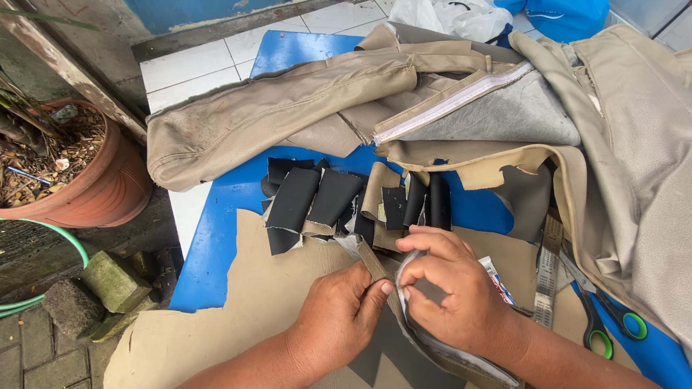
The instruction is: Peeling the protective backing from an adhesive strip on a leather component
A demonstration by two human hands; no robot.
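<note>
Covering blue table (pixel 216 238), tan leather sheet (pixel 245 302)

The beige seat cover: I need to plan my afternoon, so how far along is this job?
Done: black and beige offcuts lie cut on the blue table. In hand: the left hand and right hand pinch a beige strip at a zippered seam. Left: the large seat cover lies loosely heaped, the scissors idle.
</note>
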